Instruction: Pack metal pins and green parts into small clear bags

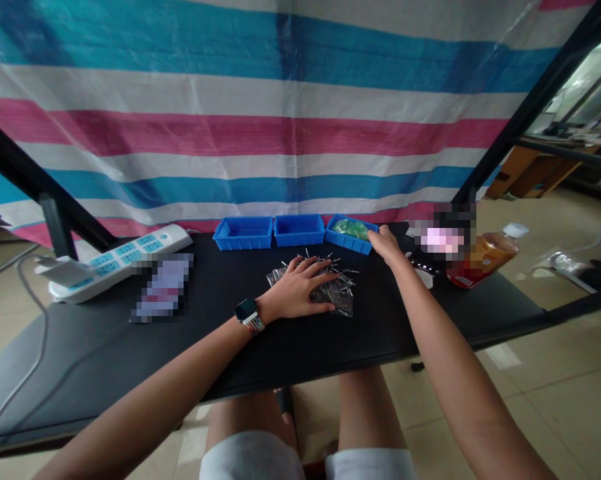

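Observation:
My left hand (300, 290), with a watch on its wrist, lies palm down with its fingers spread. Under and around it is a pile of thin, light-coloured sticks (349, 283) on a clear plastic bag (344, 307); the palm hides part of both. At the right end of a blue bin (348, 245), my right hand (384, 244) has its fingers closed on the rim, partly hidden from view. That bin sits at a slight angle and holds a green bundle in clear plastic (350, 229).
Left of it, two more blue bins, one in the middle (299, 239) and one further left (243, 241), stand against the striped sheet (290, 137). A power strip (125, 257) and a blurred-out flat object (164, 287) lie left. A drink bottle (485, 259) is at the right.

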`<move>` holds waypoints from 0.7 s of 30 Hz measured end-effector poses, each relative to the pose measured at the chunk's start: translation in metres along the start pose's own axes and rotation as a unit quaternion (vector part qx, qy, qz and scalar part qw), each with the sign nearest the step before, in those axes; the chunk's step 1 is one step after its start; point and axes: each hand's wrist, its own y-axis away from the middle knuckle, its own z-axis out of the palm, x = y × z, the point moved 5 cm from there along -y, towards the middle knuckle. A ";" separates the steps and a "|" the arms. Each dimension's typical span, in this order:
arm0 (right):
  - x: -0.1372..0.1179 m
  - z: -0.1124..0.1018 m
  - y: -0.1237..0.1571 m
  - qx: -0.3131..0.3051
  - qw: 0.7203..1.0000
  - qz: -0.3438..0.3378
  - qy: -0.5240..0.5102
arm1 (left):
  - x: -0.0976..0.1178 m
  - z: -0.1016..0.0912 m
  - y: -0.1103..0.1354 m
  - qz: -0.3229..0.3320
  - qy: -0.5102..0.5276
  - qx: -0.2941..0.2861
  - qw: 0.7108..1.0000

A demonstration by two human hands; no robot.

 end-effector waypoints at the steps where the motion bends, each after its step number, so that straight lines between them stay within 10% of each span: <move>1: 0.001 -0.001 0.005 -0.002 1.000 0.015 0.009 | 0.001 0.000 0.000 -0.002 -0.005 0.002 1.000; 21: 0.011 -0.016 0.053 -0.017 0.992 0.003 -0.122 | 0.006 -0.002 -0.001 -0.009 -0.022 0.033 0.999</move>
